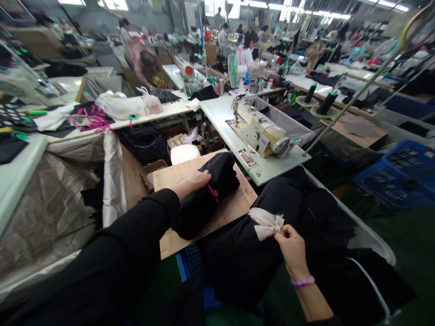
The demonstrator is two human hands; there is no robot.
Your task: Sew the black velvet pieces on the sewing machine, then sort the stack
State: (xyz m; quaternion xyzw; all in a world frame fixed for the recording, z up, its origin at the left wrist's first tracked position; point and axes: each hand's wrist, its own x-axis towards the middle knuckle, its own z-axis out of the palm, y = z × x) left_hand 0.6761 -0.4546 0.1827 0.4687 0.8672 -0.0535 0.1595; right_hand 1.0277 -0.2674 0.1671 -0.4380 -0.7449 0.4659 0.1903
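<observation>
My left hand (193,182) rests on a rolled bundle of black fabric (207,194) tied with a pink string (213,192); its fingers curl over the bundle's top. The bundle lies on a wooden board (234,206). My right hand (292,249) pinches a pale beige scrap of cloth (267,224) above a heap of black fabric (306,213) in a bin. A pink bead bracelet (302,281) circles my right wrist.
A cream sewing machine (260,129) stands on a white table (220,113) ahead. Blue crates (401,176) sit at the right. A plastic-draped table (50,181) is at the left. Black thread cones (326,103) stand behind the machine. Other people work farther back.
</observation>
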